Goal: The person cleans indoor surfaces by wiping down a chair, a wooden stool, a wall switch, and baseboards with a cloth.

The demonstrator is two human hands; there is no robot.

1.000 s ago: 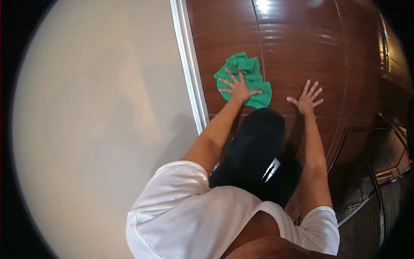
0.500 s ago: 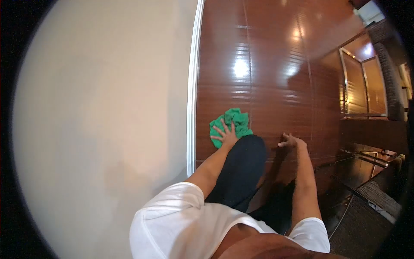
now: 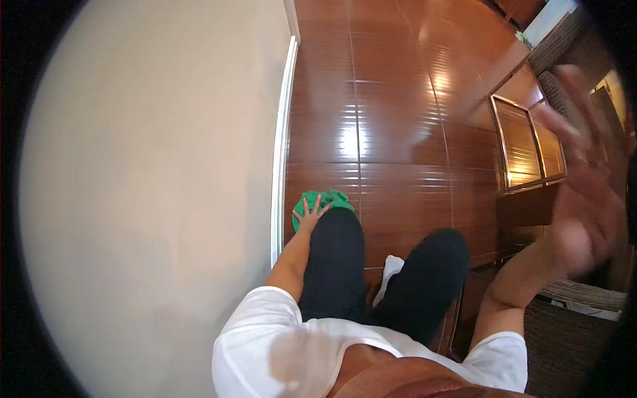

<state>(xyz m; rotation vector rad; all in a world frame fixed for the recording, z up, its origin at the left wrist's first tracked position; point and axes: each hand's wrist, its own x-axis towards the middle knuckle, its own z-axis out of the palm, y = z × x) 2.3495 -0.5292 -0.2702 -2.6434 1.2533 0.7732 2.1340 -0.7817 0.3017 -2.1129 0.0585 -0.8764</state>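
A crumpled green cloth [image 3: 338, 198] lies on the glossy brown tiled floor [image 3: 398, 139], close to the white baseboard. My left hand [image 3: 310, 215] rests on top of the cloth with its fingers spread, pressing it flat rather than gripping it. Part of the cloth is hidden behind my left knee. My right hand [image 3: 584, 172] is raised off the floor near the camera, at the right, blurred by motion. Its fingers are stretched apart and nothing shows in it.
A beige wall [image 3: 159, 172] with a white baseboard [image 3: 282, 146] runs along the left. Furniture with a metal-framed glass panel [image 3: 521, 142] stands at the right, beside dark woven surfaces. My bent knees and a white sock [image 3: 390, 272] are below.
My right hand has lifted from the floor up towards the camera. My left hand and the cloth now appear lower and further left, and the view has shifted, showing more floor.
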